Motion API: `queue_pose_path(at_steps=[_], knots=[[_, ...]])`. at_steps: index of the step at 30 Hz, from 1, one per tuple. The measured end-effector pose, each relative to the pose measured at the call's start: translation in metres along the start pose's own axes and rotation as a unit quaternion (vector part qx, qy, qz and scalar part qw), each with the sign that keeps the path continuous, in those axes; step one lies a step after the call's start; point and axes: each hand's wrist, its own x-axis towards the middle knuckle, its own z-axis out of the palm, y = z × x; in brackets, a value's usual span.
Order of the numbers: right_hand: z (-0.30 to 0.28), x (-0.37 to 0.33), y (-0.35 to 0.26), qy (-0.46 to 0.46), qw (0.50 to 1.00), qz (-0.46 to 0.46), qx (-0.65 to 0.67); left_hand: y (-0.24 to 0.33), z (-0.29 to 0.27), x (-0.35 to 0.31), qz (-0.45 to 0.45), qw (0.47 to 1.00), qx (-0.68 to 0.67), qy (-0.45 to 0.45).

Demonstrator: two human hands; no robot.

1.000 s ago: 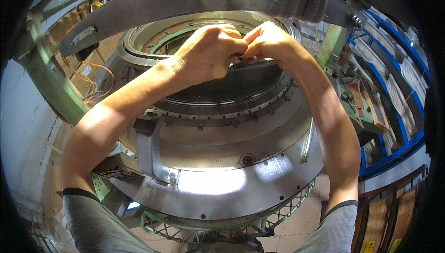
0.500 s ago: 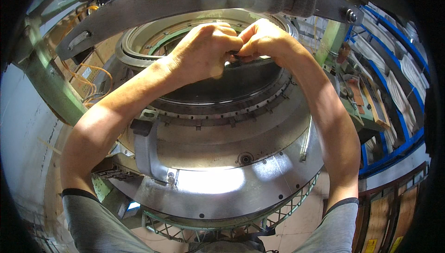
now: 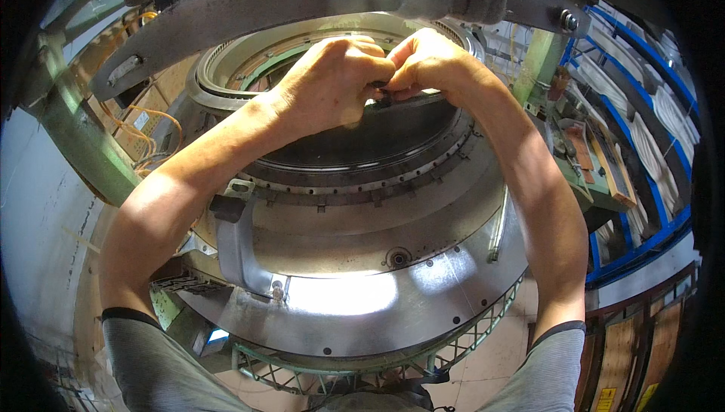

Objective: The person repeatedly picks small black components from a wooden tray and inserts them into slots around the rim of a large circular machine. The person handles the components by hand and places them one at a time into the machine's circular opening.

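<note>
Both my hands meet over the near rim of a large round machine (image 3: 355, 242), perhaps a circular knitting machine. My left hand (image 3: 337, 76) is closed, its fingers curled and mostly hidden behind its back. Touching it, my right hand (image 3: 429, 63) pinches with thumb and forefinger. Something small and dark shows between the fingertips, too covered to name. Just below the hands lies the machine's dark cylinder wall (image 3: 332, 144), with a toothed metal ring (image 3: 208, 87) around the opening behind them.
A thick grey metal arm (image 3: 279, 12) crosses above the hands. Green posts (image 3: 83, 125) stand left and right. A curved metal bracket (image 3: 240, 238) rises from the machine bed. At right are a small tool shelf (image 3: 585, 155) and a blue rack (image 3: 642, 249) with white bundles.
My hands hold almost the same place and pose. The view has shifted very slightly; nothing else visibly differs.
</note>
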Motion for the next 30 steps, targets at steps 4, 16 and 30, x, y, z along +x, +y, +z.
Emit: queue_pose_path(at_steps=[4,16,30], knots=[[-0.001,-0.001,-0.002,-0.005,1.0,0.006,0.004,-0.001,0.001,0.0,0.005,1.0,0.0,-0.003],[-0.004,-0.002,0.004,0.014,1.0,0.003,0.005,-0.003,0.011,0.005,0.005,1.0,-0.004,-0.008],[-0.005,-0.006,0.003,0.023,0.999,0.001,0.027,-0.002,0.012,0.008,0.012,1.0,-0.014,-0.001]])
